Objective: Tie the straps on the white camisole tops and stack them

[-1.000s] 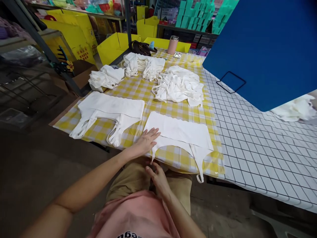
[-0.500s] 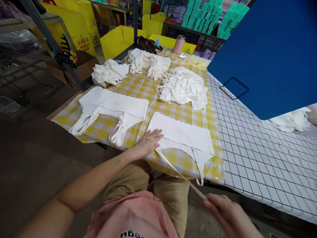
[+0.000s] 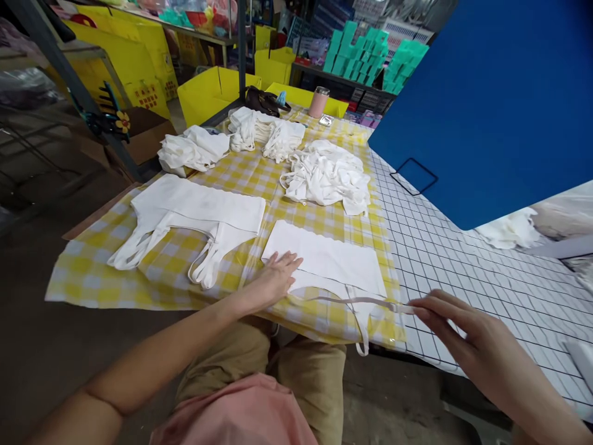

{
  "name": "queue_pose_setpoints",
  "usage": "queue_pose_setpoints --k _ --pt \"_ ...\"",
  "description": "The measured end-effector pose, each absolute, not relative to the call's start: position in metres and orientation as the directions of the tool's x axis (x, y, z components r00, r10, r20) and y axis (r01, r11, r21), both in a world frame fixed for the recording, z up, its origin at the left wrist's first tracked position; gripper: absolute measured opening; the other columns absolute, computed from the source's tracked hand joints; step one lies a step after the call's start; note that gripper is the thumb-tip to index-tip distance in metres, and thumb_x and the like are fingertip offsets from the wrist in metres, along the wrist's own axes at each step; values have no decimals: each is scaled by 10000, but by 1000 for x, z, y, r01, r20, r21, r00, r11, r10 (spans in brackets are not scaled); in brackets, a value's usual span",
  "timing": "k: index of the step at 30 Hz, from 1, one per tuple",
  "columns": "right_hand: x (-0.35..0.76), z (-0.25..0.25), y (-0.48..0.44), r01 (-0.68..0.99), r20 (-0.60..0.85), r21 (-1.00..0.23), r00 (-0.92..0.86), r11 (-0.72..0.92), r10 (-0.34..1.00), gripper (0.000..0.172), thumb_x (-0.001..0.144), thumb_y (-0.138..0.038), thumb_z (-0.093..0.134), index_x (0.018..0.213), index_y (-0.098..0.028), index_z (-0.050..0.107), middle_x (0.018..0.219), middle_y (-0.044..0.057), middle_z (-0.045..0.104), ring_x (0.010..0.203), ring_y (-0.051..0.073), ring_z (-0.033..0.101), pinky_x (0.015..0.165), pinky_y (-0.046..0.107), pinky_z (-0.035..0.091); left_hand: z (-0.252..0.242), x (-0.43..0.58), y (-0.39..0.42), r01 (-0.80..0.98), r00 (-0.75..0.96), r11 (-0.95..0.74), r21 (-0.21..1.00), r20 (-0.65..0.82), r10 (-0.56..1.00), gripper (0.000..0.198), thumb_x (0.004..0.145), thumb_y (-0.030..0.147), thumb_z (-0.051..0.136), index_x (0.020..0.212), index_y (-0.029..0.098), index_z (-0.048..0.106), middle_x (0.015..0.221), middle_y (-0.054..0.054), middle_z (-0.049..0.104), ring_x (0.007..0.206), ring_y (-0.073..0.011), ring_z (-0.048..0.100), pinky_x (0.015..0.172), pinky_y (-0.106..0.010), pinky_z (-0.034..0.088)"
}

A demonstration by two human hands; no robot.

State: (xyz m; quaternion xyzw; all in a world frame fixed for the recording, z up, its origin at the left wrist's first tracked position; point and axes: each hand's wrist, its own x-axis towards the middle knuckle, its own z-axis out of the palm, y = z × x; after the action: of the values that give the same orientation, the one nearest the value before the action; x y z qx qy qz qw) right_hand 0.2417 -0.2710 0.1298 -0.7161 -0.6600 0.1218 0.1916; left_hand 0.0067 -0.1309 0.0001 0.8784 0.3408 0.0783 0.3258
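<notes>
A white strappy crop top (image 3: 331,256) lies flat near the table's front edge, its band away from me and its straps toward me. My left hand (image 3: 278,275) rests flat on its left end, fingers stretched out. In a pinch, my right hand (image 3: 456,321) holds the end of one shoulder strap (image 3: 356,300), pulled taut to the right across the lower part of the top. The other strap (image 3: 364,337) hangs over the table edge. To the left lies a second white top (image 3: 197,207), also flat, with its straps bunched toward me.
A yellow checked cloth (image 3: 152,284) covers the table. Farther back are a crumpled heap of white tops (image 3: 328,176), a stacked pile (image 3: 266,130) and a loose bundle (image 3: 194,148). A pink tumbler (image 3: 319,102) stands behind. A blue board (image 3: 477,111) leans over the white grid cloth (image 3: 445,278).
My right hand has moved up and to the right, swinging the strap from below the table edge to across the top. My left hand stays on the fabric. The view has shifted slightly.
</notes>
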Motion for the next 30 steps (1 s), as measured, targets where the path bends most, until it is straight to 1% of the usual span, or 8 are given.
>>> queue_pose_setpoints --k 4,7,11,17,22,25,28,30 --pt "226 131 -248 910 4 -403 -102 95 995 351 879 -447 390 761 -220 630 731 68 603 577 155 550 471 258 403 53 34 -147 180 875 -363 914 20 484 423 890 321 423 1296 202 438 1316 -47 499 1207 -173 452 1010 -293 334" --pt "221 129 -234 921 -50 -359 -177 148 983 310 920 -329 344 794 -201 597 746 61 588 620 148 553 518 254 416 68 50 -155 55 916 -162 985 15 401 400 858 457 447 1065 155 608 999 -58 668 949 -180 597 826 -257 435" --pt "222 112 -226 932 45 -293 -212 216 976 213 910 -241 358 908 -210 569 854 68 579 737 167 572 576 263 454 56 57 -157 -13 884 107 994 -38 465 383 846 455 451 823 115 627 590 -18 634 683 -136 612 760 -250 440" --pt "214 65 -225 952 283 -151 -217 267 934 264 864 -223 451 1122 -194 498 901 81 550 813 195 562 619 282 472 42 49 -160 -46 865 366 929 -146 480 333 807 420 492 765 104 590 458 14 563 432 -102 541 561 -226 439" --pt "200 44 -220 929 333 -139 -283 344 900 200 847 -108 383 895 -191 559 725 34 573 642 151 547 534 239 422 43 46 -168 6 869 435 900 -220 442 352 788 449 497 752 107 567 458 15 545 380 -105 520 440 -203 394" --pt "196 41 -217 918 376 -224 -229 329 898 216 841 -89 371 807 -192 559 674 19 578 613 130 547 531 218 409 40 41 -165 82 850 327 942 -237 470 383 841 448 421 770 108 584 484 12 549 423 -107 534 475 -210 408" --pt "193 38 -217 891 379 -388 -77 234 922 209 832 -112 387 841 -195 578 688 14 608 626 124 575 552 215 421 26 33 -150 265 736 -94 960 -138 663 312 870 365 429 795 133 626 648 -13 621 650 -136 585 657 -245 445" --pt "190 32 -217 828 308 -549 75 113 949 167 827 -174 433 881 -200 589 696 12 637 626 131 598 571 227 442 11 27 -134 445 660 -400 801 9 751 161 834 268 522 866 156 633 854 -32 643 849 -172 568 795 -292 422"
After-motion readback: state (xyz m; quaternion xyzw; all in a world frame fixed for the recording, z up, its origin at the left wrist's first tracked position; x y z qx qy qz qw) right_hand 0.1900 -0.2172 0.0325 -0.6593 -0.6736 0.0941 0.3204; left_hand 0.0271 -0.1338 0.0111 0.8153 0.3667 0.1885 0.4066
